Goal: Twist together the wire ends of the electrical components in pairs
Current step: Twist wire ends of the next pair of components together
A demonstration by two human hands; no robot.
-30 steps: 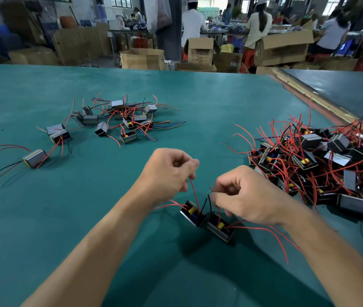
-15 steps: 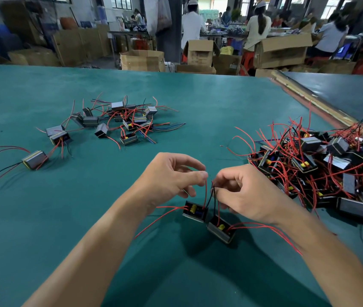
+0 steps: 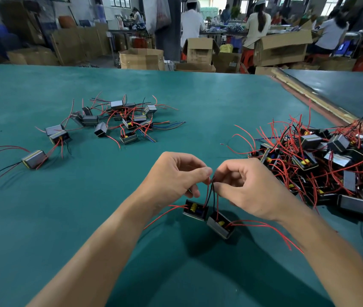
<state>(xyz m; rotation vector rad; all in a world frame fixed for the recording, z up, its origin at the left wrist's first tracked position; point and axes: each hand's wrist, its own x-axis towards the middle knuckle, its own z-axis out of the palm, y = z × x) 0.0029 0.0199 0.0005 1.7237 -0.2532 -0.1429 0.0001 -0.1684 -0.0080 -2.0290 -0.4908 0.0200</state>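
The wire ends (image 3: 212,182) I am joining meet in the air between my fingertips, over the near middle of the table (image 3: 69,229). Red and black leads rise to them from two small boxy parts. The left component (image 3: 195,211) and the right component (image 3: 220,225) lie touching each other on the green surface just below my hands, with spare red leads trailing off to either side.

To twist well here, I judge I should set the bare tips level and side by side. Then I hold one side firm and roll the other, so the strands wrap round each other rather than one coiling about a straight one. I would pinch close to the tips and avoid pulling so hard that the parts lift.

My left hand (image 3: 176,177) pinches the wires between thumb and forefinger, its other fingers curled loosely under. My right hand (image 3: 250,192) pinches the same bundle from the other side, thumb and forefinger narrow, the other fingers bent and holding nothing I can see. Whether the strands are wound yet is too small to tell.

A big pile (image 3: 331,165) of tangled parts lies to the right. A smaller scatter (image 3: 118,120) sits far left.
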